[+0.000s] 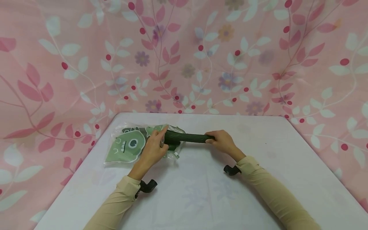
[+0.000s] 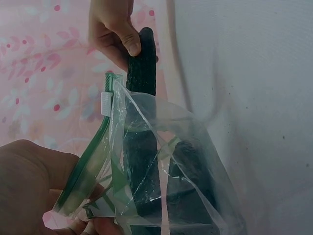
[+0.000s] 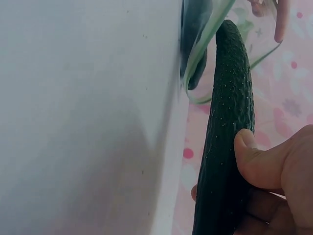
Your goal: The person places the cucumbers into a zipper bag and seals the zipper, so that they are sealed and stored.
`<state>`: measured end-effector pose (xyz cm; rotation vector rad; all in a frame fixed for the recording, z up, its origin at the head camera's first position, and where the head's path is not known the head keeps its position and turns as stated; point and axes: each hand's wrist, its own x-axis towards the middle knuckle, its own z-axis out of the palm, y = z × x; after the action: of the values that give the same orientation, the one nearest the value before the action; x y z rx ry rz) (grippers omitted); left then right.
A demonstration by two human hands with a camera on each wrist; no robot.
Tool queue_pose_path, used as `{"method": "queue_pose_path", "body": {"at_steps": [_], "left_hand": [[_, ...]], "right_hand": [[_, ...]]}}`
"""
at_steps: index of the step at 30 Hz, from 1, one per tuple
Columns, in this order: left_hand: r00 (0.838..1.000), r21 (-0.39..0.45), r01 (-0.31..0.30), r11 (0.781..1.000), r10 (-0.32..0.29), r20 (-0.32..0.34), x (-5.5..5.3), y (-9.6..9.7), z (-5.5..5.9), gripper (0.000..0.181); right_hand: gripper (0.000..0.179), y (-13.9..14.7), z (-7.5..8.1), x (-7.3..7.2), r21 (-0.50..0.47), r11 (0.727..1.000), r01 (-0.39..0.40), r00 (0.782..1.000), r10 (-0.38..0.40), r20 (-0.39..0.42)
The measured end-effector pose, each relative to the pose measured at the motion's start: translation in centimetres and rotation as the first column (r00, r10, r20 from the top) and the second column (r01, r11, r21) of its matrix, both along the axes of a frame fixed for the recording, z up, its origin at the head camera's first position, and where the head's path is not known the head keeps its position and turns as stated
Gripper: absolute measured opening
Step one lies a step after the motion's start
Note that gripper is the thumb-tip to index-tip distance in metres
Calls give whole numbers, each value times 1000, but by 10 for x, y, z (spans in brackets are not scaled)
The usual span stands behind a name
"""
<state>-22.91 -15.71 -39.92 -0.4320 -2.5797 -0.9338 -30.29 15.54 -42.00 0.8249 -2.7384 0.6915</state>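
Note:
A dark green cucumber (image 1: 195, 138) lies lengthwise across the middle, its left end inside the mouth of a clear zip bag (image 1: 126, 147) printed with a green one-eyed monster. My right hand (image 1: 222, 142) grips the cucumber near its right end, thumb (image 3: 247, 147) along one side. With my left hand (image 1: 153, 148) I hold the bag's edge by its green zip strip (image 2: 88, 161); a white slider (image 2: 106, 103) sits at the strip's end. Inside the bag, a second cucumber (image 2: 190, 191) lies beside the first. The left fingertips are partly hidden behind the bag film.
A white-covered table (image 1: 201, 198) lies under everything. Behind it hangs a pink cloth (image 1: 187, 64) with leaf and flower prints. Black wrist cameras (image 1: 148, 186) are strapped at both sleeve cuffs.

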Motion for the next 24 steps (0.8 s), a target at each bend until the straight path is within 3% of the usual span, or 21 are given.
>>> {"method": "queue_pose_path", "body": {"at_steps": [16,24], "left_hand": [[1000,-12,-4,1000,3,-19,2,0,1,76],[1000,-8,9,1000,-9,-11,2,1,0,77]], "right_hand": [[25,-56,-1,-9,8,1000,28,1000,-28,-3],[29,-81,-3,-13,18,999,32,999,-33,37]]}}
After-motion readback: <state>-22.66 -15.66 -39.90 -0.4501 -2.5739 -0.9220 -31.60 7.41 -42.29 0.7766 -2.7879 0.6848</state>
